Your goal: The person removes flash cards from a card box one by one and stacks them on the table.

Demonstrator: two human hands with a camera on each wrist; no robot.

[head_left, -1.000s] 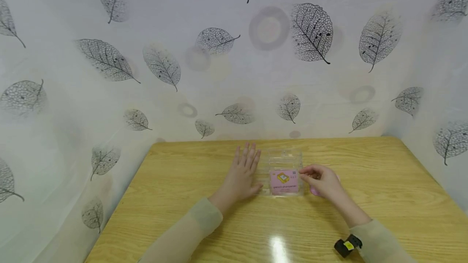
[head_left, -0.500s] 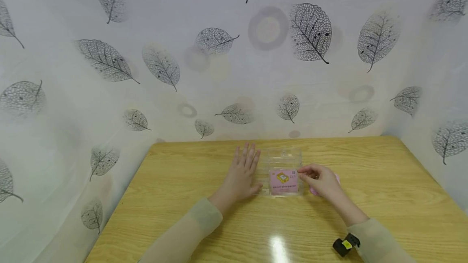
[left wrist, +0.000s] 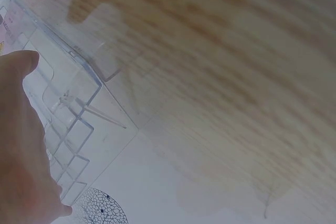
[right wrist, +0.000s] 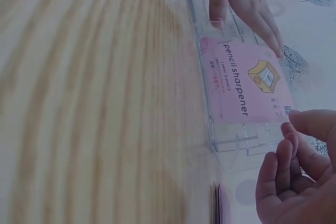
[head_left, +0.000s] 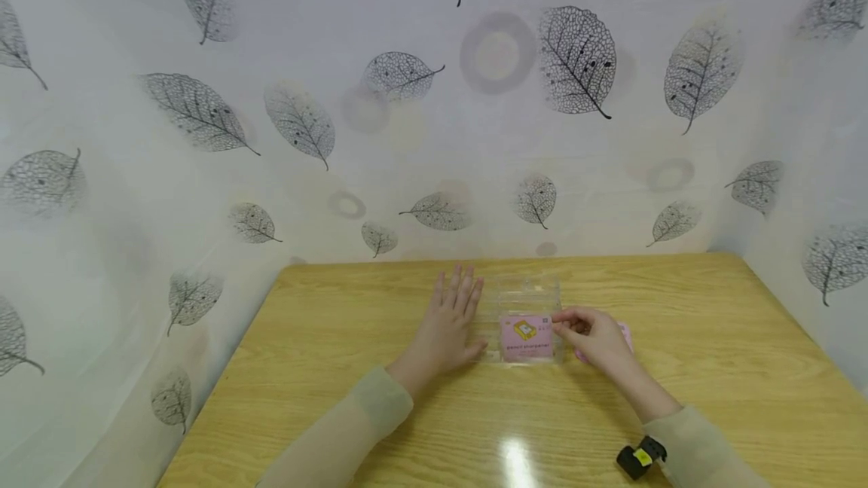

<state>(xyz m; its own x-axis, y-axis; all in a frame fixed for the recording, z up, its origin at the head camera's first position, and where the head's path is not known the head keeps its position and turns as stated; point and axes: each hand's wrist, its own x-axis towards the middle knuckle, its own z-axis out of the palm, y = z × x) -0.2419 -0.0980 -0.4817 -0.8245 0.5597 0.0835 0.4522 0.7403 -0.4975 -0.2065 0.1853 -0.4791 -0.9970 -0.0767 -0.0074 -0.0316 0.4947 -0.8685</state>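
Observation:
A pink card [head_left: 527,339] printed "pencil sharpener", with a yellow sharpener picture, lies face up at a clear plastic organizer [head_left: 529,285], over its right part. The right hand [head_left: 597,336] pinches the card's upper right corner between thumb and index finger, its other fingers curled in the right wrist view. On the organizer's left part rests the left hand [head_left: 447,326], palm down with fingers straight and thumb spread. In the left wrist view the organizer [left wrist: 73,114] shows several ridged compartments beside that hand. The card's pale pink edge appears at that view's upper left.
A small stack of pink cards [head_left: 625,333] lies on the wooden table [head_left: 305,367] right of the organizer, partly hidden behind the right hand. A leaf-patterned curtain [head_left: 434,134] hangs behind the table and along its sides. A black wrist camera [head_left: 634,462] sits at the right sleeve.
The right hand has shifted very slightly left, uncovering a bit more of the pink card stack. The left hand, the organizer and the pencil sharpener card stay in place.

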